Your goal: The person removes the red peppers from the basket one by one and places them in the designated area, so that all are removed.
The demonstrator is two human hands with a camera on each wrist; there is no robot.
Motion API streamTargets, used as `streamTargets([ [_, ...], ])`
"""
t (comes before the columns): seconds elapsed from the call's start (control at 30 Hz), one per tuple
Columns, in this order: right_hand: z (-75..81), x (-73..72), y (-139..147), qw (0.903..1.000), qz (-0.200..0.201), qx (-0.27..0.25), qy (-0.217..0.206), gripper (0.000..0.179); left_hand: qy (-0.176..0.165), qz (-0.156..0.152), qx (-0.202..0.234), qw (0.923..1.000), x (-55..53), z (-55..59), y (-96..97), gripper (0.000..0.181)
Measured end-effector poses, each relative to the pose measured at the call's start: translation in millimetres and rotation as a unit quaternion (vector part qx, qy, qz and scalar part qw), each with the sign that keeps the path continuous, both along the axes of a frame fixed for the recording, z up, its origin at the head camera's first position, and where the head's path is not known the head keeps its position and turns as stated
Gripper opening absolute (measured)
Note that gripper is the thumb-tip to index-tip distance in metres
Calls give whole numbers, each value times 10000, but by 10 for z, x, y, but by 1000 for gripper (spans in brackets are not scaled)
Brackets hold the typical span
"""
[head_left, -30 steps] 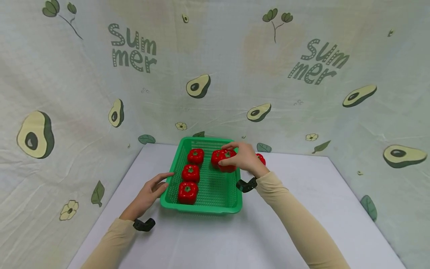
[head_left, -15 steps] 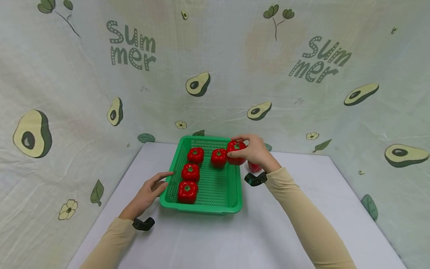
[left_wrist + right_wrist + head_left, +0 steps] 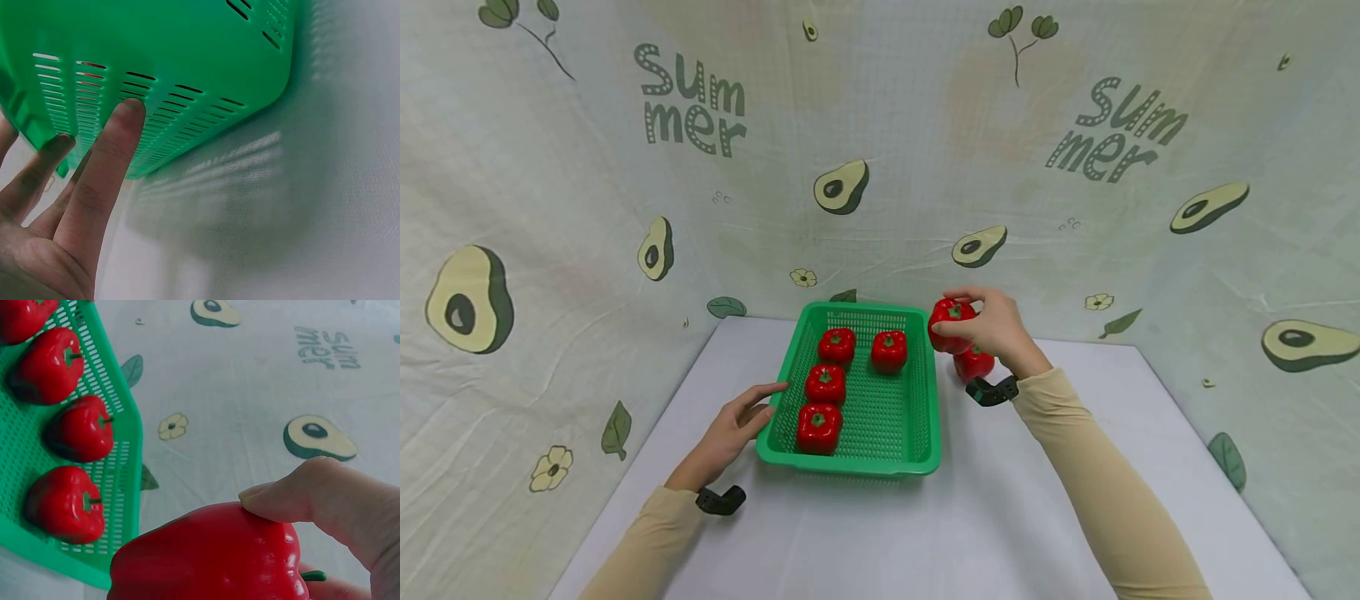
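My right hand (image 3: pixel 997 323) holds a glossy red bell pepper (image 3: pixel 947 327) just beyond the right rim of a green plastic basket (image 3: pixel 850 463). In the right wrist view, the thumb presses against the side of this pepper (image 3: pixel 212 556), and its green stem points right. A second red bell pepper (image 3: pixel 974 367) sits on the table under that hand, partly hidden. At the basket's left side is my left hand (image 3: pixel 730 429), fingers extended. The left wrist view has its fingertips (image 3: pixel 129 109) at the slotted outer wall (image 3: pixel 156 37).
Inside the basket, three bell peppers (image 3: pixel 825 385) line the left side. Another bell pepper (image 3: pixel 889 352) stands at the back right. A white cloth (image 3: pixel 1075 433) covers the table. Behind it hangs a curtain (image 3: pixel 910 167) printed with avocados.
My right hand has lifted the bell pepper from above the basket and carried it right, past the rim. The pepper on the table shows more now. The left hand has stayed put.
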State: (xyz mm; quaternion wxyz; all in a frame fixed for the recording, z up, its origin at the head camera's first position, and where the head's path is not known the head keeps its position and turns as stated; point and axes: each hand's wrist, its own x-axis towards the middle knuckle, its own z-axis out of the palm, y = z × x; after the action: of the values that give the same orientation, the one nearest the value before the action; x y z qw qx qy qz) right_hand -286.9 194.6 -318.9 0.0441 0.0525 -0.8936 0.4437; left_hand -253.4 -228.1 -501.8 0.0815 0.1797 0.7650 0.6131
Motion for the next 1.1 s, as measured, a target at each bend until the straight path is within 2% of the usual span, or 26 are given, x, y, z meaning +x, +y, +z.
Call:
streamTargets([
  [0.47, -29, -42, 270, 9986, -489, 39, 200, 60, 79, -20, -74, 9999, 6, 21, -51, 45],
  [0.8, -141, -9, 546, 9964, -816, 165, 159, 65, 58, -24, -55, 10000, 10, 13, -7, 44],
  [1.1, -268, -38, 750, 9928, -1192, 107, 91, 64, 69, 3, -73, 9999, 6, 4, -3, 44],
])
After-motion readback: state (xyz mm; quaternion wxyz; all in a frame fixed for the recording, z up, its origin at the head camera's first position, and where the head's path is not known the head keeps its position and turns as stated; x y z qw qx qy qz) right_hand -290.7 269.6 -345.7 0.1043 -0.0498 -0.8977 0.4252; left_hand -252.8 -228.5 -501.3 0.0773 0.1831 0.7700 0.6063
